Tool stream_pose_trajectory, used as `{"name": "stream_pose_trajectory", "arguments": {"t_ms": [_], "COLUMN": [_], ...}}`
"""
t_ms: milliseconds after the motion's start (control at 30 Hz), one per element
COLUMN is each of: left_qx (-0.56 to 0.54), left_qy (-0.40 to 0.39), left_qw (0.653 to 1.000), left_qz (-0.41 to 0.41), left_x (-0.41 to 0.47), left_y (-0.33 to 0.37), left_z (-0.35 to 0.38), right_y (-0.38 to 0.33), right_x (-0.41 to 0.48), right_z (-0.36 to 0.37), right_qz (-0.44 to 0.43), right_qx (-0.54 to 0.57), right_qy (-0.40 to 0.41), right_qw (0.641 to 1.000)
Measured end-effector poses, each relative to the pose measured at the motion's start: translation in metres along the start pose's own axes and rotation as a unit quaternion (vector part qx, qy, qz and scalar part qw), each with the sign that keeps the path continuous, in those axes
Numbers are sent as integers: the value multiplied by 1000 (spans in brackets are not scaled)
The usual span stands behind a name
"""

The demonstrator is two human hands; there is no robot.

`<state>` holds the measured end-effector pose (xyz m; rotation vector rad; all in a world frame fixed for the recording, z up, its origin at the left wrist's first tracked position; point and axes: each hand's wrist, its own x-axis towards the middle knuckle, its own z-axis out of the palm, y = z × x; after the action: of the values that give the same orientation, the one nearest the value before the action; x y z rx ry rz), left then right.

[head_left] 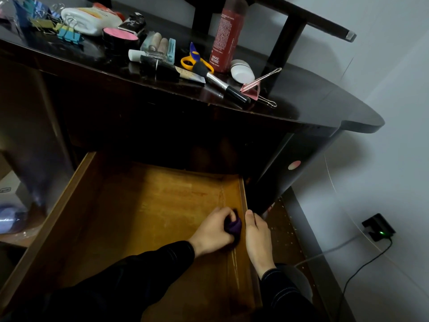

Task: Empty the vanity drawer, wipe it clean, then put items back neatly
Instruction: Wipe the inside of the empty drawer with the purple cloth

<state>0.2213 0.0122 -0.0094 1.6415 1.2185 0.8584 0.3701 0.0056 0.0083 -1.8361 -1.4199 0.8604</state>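
Wiping step is in progress. The drawer (151,201) is standing pulled out w/ nothing lying on its bare wood floor, so the emptying part is looking done.

The L hand (212,231) is gripping a bunched purple cloth (233,225), fingers curled round it, pressing it to the drawer floor right beside the R side wall, towards the front. The R hand (256,235) is holding that wall: thumb lying along the rim, fingers going down the outer side. How tight the grip is, can't tell. It's prob. steadying the drawer while the other hand is scrubbing.

The contents are sitting up on the bench (301,108): scissors (193,60), red bottle (228,36), makeup brush (220,83), pink clip (257,86), white jar (241,70), pink compact (120,36) and a heap of coloured binder clips (62,31) at far L.

Next move, as I'm reading it: the cloth is working only the R edge, so it's needing to travel across the floor to the L wall and into the back, which is lying in shadow under the bench, so cleanliness there is hard to judge. Corners and seams are calling for fingertip pressure through the cloth. Only then is the putting back starting, w/ the bench items going in grouped, small clips together.
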Motion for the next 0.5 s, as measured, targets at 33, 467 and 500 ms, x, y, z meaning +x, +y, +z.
{"name": "stream_pose_trajectory", "arguments": {"t_ms": [33, 467, 500], "left_qx": [-21, -35, -35], "left_qy": [14, 12, 9], "left_qw": [999, 997, 997], "left_qz": [23, 63, 68], "left_x": [-1, -12, -15], "left_y": [2, 3, 2], "left_z": [1, 3, 6], "right_y": [0, -3, -3], "right_x": [0, 0, 0], "right_z": [0, 0, 0], "right_qz": [0, 9, 11], "right_qx": [2, 9, 9], "right_qy": [1, 3, 3], "right_qw": [1000, 1000, 1000]}}
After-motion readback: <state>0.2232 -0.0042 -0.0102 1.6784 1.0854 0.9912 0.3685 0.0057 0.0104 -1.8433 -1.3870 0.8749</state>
